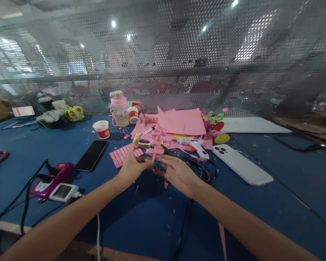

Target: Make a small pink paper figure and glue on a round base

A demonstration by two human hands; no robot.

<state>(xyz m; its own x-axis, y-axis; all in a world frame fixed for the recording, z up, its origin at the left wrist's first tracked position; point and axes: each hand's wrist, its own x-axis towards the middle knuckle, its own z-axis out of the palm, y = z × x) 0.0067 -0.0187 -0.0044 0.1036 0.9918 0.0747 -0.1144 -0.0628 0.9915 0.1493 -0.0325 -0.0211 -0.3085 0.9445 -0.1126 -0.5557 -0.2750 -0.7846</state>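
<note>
1. L arm comes in from lower left, R arm from lower right; they meet nr. center of frame, over the bench (141,224).
2. L hand (132,163): palm side turned in, index raised, thumb reaching R; fingers narrow, holding pink paper pc. (155,151) at its lower end.
3. R hand (179,174): back mostly up, fingers pointing L, slightly spread, tips closed on same pc.; exact grip partly hidden.
4. Pink paper pc. is at center, btwn both hands, w/ small green bit (157,163) at the fingertips.
5. Just beyond: pile of pink sheets (182,121), upper center; white-capped pen (147,131) on it, L side; glue gun (198,146) R of center.
6. Lined pink sheet (119,156) lies beside L hand; black phone (92,155) farther L.
7. White phone (243,165) is R of the glue gun; paper cup (101,129) & bottle (119,108) upper L of center.
</note>
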